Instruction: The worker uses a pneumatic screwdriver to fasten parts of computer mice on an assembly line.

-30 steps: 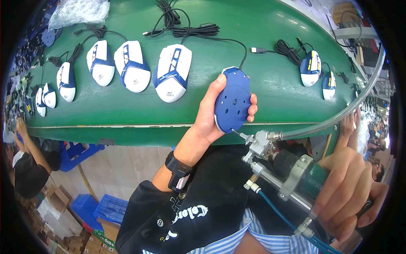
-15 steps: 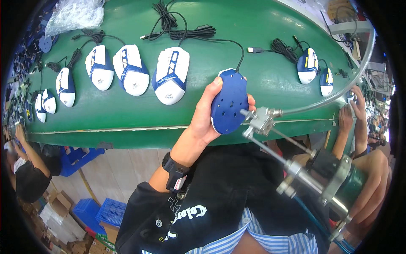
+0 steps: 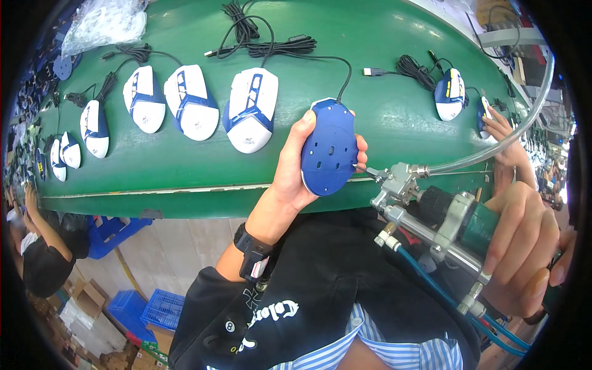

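My left hand point(image 3: 295, 157) is closed around a computer mouse point(image 3: 331, 147), turned so its dark blue underside faces up, with several small holes in it. Its cable runs away over the table. At the right, my right hand point(image 3: 521, 246) grips a green-bodied power screwdriver point(image 3: 478, 228) with a metal feed head point(image 3: 401, 185). The thin tip points at the lower right edge of the mouse, by my left fingertips; whether it touches, I cannot tell. Beside the held mouse lies a white and blue mouse point(image 3: 251, 111), top side up.
Several more mice, such as one point(image 3: 191, 103) at left and one point(image 3: 450, 95) at right, lie on the green table point(image 3: 370, 37). A clear plastic bag point(image 3: 103, 28) is at the far left. A clear hose point(image 3: 493, 157) arches to the feed head. A co-worker's hand point(image 3: 505, 139) touches a mouse at far right.
The screwdriver has swung, its body rising and its head shifting slightly right. My right hand now shows plainly on it. The held mouse moved slightly left. A co-worker's hand has reached a far-right mouse.
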A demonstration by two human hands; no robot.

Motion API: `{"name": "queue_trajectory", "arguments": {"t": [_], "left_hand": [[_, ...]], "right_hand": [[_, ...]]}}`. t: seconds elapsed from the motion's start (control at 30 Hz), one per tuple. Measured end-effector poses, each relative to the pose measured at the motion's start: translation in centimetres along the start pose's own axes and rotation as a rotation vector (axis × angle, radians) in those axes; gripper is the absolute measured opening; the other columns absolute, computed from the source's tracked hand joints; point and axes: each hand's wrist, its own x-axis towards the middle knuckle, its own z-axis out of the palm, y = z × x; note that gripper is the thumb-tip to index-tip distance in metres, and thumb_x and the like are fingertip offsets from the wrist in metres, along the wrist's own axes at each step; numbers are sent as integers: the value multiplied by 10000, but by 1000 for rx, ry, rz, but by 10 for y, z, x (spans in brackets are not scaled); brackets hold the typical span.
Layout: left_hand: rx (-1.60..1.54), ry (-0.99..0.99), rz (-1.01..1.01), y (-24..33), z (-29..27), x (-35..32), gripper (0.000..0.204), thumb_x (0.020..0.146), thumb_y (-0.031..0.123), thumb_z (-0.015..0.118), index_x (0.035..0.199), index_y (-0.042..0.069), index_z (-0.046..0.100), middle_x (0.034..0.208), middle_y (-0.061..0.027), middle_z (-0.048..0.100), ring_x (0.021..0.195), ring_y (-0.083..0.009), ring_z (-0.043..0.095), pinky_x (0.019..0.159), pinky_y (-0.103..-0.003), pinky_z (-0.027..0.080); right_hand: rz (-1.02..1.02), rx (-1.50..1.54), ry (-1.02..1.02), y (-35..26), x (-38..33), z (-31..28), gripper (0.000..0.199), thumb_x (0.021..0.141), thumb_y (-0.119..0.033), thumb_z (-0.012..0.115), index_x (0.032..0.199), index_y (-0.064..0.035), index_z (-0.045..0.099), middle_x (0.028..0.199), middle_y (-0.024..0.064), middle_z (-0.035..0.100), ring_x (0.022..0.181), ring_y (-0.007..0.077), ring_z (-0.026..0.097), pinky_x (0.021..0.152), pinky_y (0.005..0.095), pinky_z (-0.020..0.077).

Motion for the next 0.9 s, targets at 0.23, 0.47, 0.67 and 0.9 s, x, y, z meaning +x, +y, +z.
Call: {"name": "queue_trajectory", "arguments": {"t": [0.23,0.47,0.67,0.9], "left_hand": [[51,44,-8,3,0,-3,721,921,600,412,1324,2,430,1020,-220,619,884,-294,650,759,-360,558],[15,-3,-13,10,-1,-6,600,956,550,402,1279,48,459,1016,-212,625,883,-263,665,772,-376,571],[58,-89,-44,13,-9,-5,606,963,545,380,1289,41,460,1026,-213,627,904,-273,664,800,-385,566],[253,-8,102,11,13,-3,545,987,419,417,1373,37,368,1150,-191,563,1010,-270,608,945,-401,498]], "right_hand": [[-8,16,-18,12,2,-1,221,860,-31,660,996,-89,496,567,-6,580,446,82,581,477,201,546],[180,-25,-235,-18,-3,-38,206,839,-172,692,959,-151,526,715,46,661,746,188,647,822,328,454],[-55,202,-242,24,1,-14,259,848,-98,699,995,-113,487,625,-4,615,490,75,600,551,223,558],[-43,262,-448,-50,5,-54,78,850,9,667,901,-3,610,729,95,660,568,177,661,628,290,617]]}}
